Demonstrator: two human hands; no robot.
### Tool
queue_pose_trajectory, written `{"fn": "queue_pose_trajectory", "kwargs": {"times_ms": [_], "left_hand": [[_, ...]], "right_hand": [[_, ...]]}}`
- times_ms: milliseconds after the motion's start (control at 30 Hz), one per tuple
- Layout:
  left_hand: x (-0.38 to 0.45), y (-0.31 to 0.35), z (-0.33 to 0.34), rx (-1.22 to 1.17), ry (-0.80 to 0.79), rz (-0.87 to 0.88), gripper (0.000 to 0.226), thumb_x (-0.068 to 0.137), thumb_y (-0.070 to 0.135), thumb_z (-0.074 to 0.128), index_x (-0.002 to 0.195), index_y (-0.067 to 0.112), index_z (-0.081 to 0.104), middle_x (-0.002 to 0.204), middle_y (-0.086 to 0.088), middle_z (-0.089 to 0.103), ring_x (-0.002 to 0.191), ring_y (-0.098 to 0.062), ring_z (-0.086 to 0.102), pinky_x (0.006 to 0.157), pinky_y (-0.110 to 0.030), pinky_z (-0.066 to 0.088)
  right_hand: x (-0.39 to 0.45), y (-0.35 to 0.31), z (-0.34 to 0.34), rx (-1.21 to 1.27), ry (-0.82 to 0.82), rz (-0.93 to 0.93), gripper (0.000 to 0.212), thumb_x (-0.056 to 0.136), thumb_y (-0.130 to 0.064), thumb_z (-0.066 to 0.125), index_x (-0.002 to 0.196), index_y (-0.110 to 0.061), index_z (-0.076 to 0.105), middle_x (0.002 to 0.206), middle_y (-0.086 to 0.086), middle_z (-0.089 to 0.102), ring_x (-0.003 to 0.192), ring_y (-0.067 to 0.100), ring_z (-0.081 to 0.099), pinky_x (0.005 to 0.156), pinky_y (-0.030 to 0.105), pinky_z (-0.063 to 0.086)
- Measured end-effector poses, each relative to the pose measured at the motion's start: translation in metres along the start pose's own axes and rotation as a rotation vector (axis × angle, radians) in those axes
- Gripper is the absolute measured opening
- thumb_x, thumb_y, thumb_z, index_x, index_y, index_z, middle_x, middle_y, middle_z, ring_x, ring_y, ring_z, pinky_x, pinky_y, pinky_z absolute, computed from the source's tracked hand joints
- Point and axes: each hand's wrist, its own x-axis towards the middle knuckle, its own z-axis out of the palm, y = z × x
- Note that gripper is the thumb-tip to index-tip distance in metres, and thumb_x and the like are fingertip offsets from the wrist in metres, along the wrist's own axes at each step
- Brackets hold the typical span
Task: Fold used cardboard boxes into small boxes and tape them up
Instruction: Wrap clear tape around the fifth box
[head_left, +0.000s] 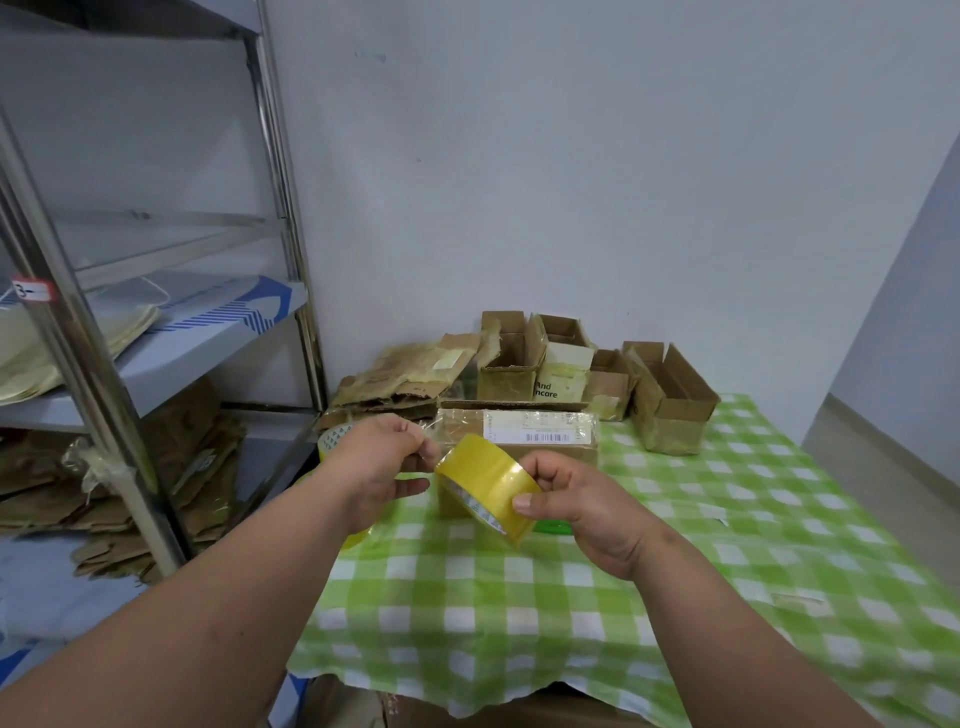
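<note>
Head view
Right hand (587, 512): I hold the roll of yellowish clear packing tape (488, 488) above the middle of the table, my fingers curled round its far side and my thumb pressed on its outer face.
Left hand (382, 462): my thumb and fingertips pinch the loose end of the tape just left of the roll; the strip itself is too clear to make out well.
Taped box (519, 434): a closed cardboard box with a white barcode label on top, lying on the table just behind the roll and partly hidden by it.
Table (727, 545): covered with a green-and-white checked cloth.
Open boxes (670, 400): several small folded cardboard boxes standing open in a row along the table's far edge, against the wall.
Flattened cardboard (410, 379): a pile of used flat pieces at the table's far left corner.
Second tape roll (332, 441): at the table's left edge, mostly hidden behind my left wrist.
Shelf rack (104, 364): a metal rack left of the table, with more flattened cardboard on its lower shelf and pale folded sheets higher up.
</note>
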Motion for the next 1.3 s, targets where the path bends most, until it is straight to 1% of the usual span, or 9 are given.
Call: {"fn": "queue_pose_trajectory", "kwargs": {"times_ms": [200,267,433,600,733,833,1033,1133,1300], "left_hand": [[0.013,0.036,-0.034,-0.401,0.181,-0.027,0.017,0.103,0.011,0.044,0.088,0.01,0.053,0.064,-0.003,0.057,0.055,-0.014,0.054,0.06,-0.035,0.056],[0.019,0.047,-0.055,-0.435,0.228,-0.007,0.014,0.103,0.012,0.044,0.092,0.011,0.053,0.066,-0.003,0.055,0.055,-0.013,0.053,0.061,-0.037,0.058],[0.019,0.044,-0.046,-0.249,0.12,0.004,0.015,0.103,0.015,0.048,0.105,0.006,0.06,0.077,-0.008,0.058,0.062,-0.018,0.058,0.063,-0.038,0.06],[0.015,0.012,-0.018,0.068,0.037,0.0,0.019,0.101,0.015,0.048,0.091,0.009,0.063,0.076,-0.008,0.061,0.059,-0.016,0.057,0.055,-0.027,0.05],[0.014,-0.005,-0.015,0.145,0.06,-0.015,0.006,0.097,0.012,0.06,0.098,0.014,0.065,0.081,-0.006,0.069,0.069,-0.011,0.059,0.061,-0.022,0.04],[0.016,-0.013,-0.014,0.166,0.06,-0.033,0.009,0.091,0.004,0.065,0.096,0.01,0.068,0.081,-0.006,0.071,0.074,-0.009,0.058,0.062,-0.02,0.036],[0.024,-0.029,-0.023,0.226,0.056,-0.076,0.012,0.09,-0.002,0.063,0.088,0.005,0.072,0.085,-0.009,0.071,0.06,-0.014,0.059,0.042,-0.016,0.037],[0.026,-0.039,-0.026,0.207,0.067,-0.115,0.012,0.091,-0.003,0.062,0.086,0.003,0.07,0.084,-0.011,0.068,0.056,-0.014,0.057,0.043,-0.018,0.044],[0.024,-0.05,-0.03,0.296,0.072,-0.098,0.017,0.091,-0.003,0.063,0.103,0.004,0.072,0.067,-0.006,0.06,0.055,-0.015,0.048,0.045,-0.018,0.042]], "right_hand": [[-0.002,-0.006,-0.017,-0.268,0.145,0.03,0.034,0.069,-0.036,0.074,0.081,-0.005,0.064,0.074,0.004,0.065,0.068,0.016,0.059,0.064,0.031,0.045],[-0.008,0.0,-0.026,-0.246,0.183,0.049,0.033,0.068,-0.038,0.074,0.079,-0.008,0.065,0.071,0.005,0.063,0.066,0.017,0.056,0.062,0.03,0.042],[-0.002,0.0,-0.021,-0.063,0.176,0.001,0.036,0.069,-0.03,0.072,0.088,0.0,0.065,0.073,0.005,0.063,0.066,0.014,0.057,0.059,0.019,0.045],[0.005,0.004,-0.013,0.034,0.118,-0.001,0.027,0.069,-0.021,0.072,0.091,-0.005,0.068,0.08,0.005,0.067,0.076,0.017,0.061,0.072,0.031,0.048],[0.006,0.007,-0.012,0.013,0.106,0.032,0.027,0.066,-0.019,0.073,0.09,-0.007,0.07,0.08,0.002,0.068,0.073,0.012,0.062,0.067,0.023,0.047],[0.006,0.011,-0.01,-0.016,0.089,0.047,0.028,0.065,-0.018,0.074,0.09,-0.006,0.07,0.079,0.002,0.068,0.072,0.012,0.062,0.065,0.02,0.047],[0.012,0.015,0.001,-0.092,0.048,0.093,0.031,0.065,-0.018,0.076,0.091,-0.003,0.071,0.081,0.007,0.068,0.076,0.016,0.062,0.072,0.024,0.05],[0.016,0.016,0.011,-0.106,0.02,0.111,0.013,0.075,-0.005,0.079,0.085,-0.01,0.073,0.081,0.006,0.069,0.077,0.018,0.062,0.073,0.027,0.051],[0.028,0.017,0.034,-0.278,-0.046,0.154,0.015,0.079,-0.006,0.078,0.086,-0.019,0.074,0.085,-0.001,0.07,0.079,0.012,0.064,0.077,0.028,0.052]]}}
